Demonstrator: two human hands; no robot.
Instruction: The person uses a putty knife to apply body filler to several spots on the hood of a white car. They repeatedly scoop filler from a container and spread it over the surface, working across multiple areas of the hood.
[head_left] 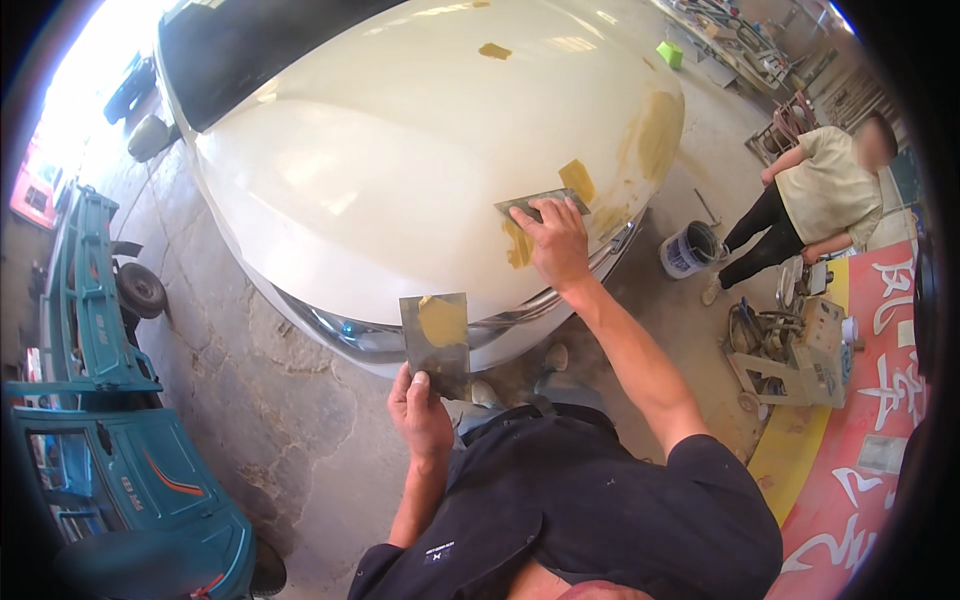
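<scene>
My left hand (422, 412) pinches the lower edge of a dark rectangular plate (425, 365), held up in front of the car's headlight. A lump of yellow-tan filler (443, 322) lies on its upper part. My right hand (558, 240) is closed on a flat grey putty spreader (540, 199), pressed to the white car hood (350, 190) near its front edge. Just beyond the spreader is a yellow filler patch (577, 178), and another patch (518, 245) shows beside my fingers. A wide tan filled area (655, 137) covers the hood's right corner.
A blue-green small truck (150, 480) stands at the left. On the right are a bucket (688, 250), a person (815, 195) in a light shirt, a wheeled machine (790, 350) and a red-yellow banner (860, 420). A cluttered workbench (735, 50) stands at the back right.
</scene>
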